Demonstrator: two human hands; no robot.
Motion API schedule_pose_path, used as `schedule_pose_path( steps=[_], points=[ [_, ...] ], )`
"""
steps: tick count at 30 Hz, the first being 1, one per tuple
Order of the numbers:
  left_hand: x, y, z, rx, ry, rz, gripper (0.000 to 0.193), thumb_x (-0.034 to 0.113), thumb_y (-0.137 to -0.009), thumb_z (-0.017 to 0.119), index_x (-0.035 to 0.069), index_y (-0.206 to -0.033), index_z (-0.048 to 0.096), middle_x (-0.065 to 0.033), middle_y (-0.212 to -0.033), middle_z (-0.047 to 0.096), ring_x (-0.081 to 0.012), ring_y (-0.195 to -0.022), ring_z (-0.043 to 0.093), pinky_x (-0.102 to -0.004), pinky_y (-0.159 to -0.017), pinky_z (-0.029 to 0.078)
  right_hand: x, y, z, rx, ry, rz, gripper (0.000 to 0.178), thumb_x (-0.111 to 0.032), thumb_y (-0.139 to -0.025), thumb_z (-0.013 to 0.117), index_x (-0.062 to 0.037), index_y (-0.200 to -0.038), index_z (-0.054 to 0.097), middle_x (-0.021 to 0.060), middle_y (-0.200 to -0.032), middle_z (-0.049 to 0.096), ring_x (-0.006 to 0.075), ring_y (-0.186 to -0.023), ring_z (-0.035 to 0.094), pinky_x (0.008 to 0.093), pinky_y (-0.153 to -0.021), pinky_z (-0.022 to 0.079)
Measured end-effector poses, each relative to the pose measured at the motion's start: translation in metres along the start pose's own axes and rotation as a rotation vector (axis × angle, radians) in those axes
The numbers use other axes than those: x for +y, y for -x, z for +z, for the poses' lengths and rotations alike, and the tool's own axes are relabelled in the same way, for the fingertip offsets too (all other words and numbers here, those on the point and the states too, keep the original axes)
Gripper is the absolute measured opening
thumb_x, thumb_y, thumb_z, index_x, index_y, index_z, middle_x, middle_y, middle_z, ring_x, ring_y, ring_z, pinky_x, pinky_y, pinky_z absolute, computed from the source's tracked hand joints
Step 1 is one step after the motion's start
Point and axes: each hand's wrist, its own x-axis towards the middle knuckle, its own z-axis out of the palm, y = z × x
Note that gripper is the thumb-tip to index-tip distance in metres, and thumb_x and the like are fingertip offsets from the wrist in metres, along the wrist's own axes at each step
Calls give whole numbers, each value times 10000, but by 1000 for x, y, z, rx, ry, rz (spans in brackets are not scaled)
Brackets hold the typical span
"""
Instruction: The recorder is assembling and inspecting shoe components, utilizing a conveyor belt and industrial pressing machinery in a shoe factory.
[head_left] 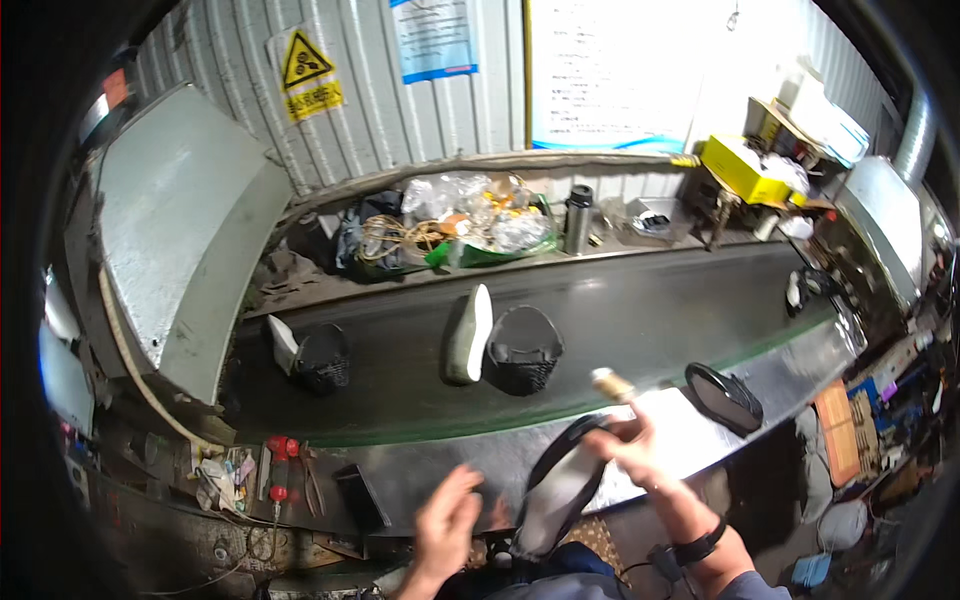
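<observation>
My right hand (632, 452) grips a black shoe upper (563, 495) by its upper end, its pale grey underside facing up. At the fingers of this hand stands a short tan and white cylindrical piece (611, 385); whether it is held or wrapped round a finger I cannot tell. My left hand (447, 525), slightly blurred, is to the left of the shoe upper, fingers stretched out and nothing in them. Another black shoe upper (725, 398) with a grey underside lies on the metal ledge (430, 470) to the right.
On the dark conveyor belt (640, 310) are pale soles (467, 335) (283, 343) beside black shoe uppers (525, 350) (322, 357). Left on the ledge lie a black phone-like slab (362, 497), pliers (313, 482) and a red tool (281, 450). A flask (579, 220) stands behind the belt.
</observation>
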Motion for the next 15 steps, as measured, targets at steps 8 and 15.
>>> schedule_pose_path(
  steps=[8, 15],
  points=[
    [-1, 293, -257, 1156, -1545, -414, 533, 357, -923, 646, -61, -1243, 557, -220, -1230, 598, -369, -1044, 610, -452, -837, 534, -3, -121, -117, 731, 692, -252, 912, -141, -753, 778, -105, -1515, 277, 29, -661, 630, 84, -553, 518, 247, -542, 425],
    [-10, 409, -269, 1309, -1060, -1298, 522, 359, -931, 618, -56, -1243, 564, -209, -1207, 618, -368, -1068, 607, -466, -855, 527, 103, -162, -144, 956, 861, 397, 901, -196, -719, 719, -152, -1497, 266, 301, -1246, 573, 427, -1149, 576, 468, -994, 452]
  ],
)
